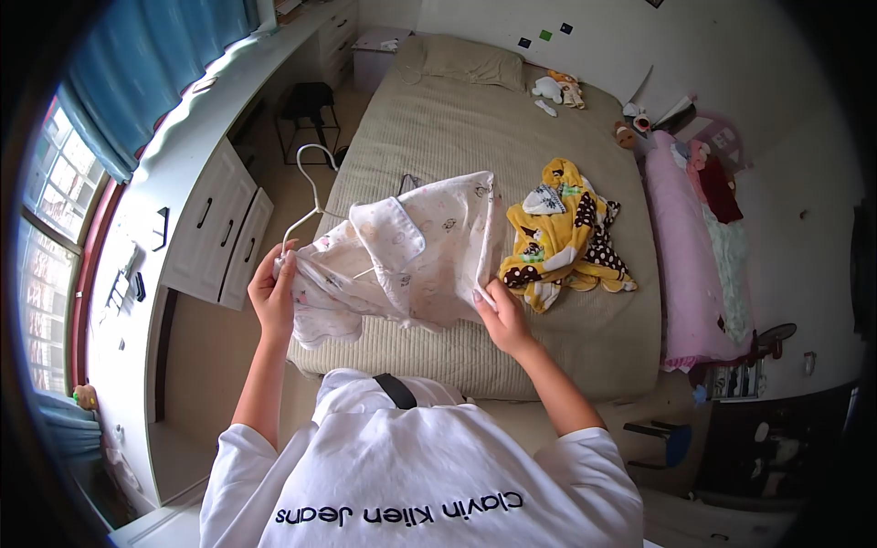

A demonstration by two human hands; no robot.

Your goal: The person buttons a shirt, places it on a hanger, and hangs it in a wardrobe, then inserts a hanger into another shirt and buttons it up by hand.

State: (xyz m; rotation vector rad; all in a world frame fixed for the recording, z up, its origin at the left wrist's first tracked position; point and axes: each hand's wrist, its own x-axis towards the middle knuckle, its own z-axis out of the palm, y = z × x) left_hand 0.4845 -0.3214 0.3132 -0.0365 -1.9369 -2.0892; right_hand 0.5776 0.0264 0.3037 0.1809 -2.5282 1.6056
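Observation:
A small white printed shirt [438, 242], with a pale blue-edged collar or flap, is stretched out between my two hands above the bed. My left hand [272, 290] pinches the shirt's left part together with one end of a white hanger [315, 187], whose hook points up and away from me. Part of the hanger is hidden inside the cloth. At the other side, my right hand [504, 318] grips the shirt's edge between thumb and fingers. Just beyond that hand, a rumpled yellow garment [557, 233] with dark dotted patches lies on the bed.
The bed [411, 128] has a ribbed beige cover, a pillow [466, 62] and soft toys [559, 89] at its far end. A long white cabinet [215, 205] runs along the left under the window. A black stool [308, 105] stands between them. Pink bedding [681, 247] lies along the right.

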